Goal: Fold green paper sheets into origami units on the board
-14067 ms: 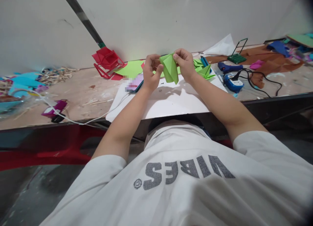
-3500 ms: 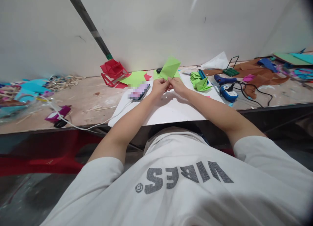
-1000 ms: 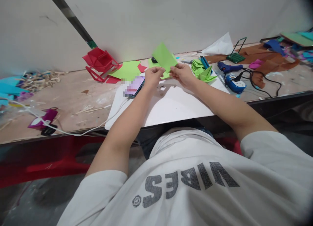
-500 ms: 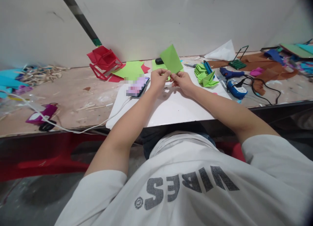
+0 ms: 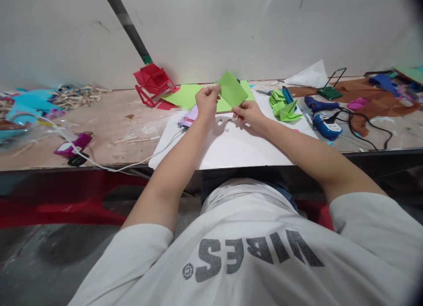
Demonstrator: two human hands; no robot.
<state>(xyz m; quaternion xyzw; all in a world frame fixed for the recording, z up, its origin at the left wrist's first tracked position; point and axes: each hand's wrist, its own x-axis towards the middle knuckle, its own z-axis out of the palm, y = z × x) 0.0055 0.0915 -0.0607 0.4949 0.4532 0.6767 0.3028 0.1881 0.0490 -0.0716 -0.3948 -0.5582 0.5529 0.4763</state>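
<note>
A pale short-sleeved T-shirt (image 5: pixel 247 213) bears dark "VIBES" lettering (image 5: pixel 259 249) and a small round mark (image 5: pixel 188 271).

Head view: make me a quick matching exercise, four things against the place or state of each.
Things:
1. green square
2. phone
3. glue gun
4. red model

Places:
A. just beyond the blue socket
B. standing near the wall
C. held by left hand and right hand
D. on the white board, partly hidden

Pairs: 1-C, 2-D, 3-A, 4-B
</note>
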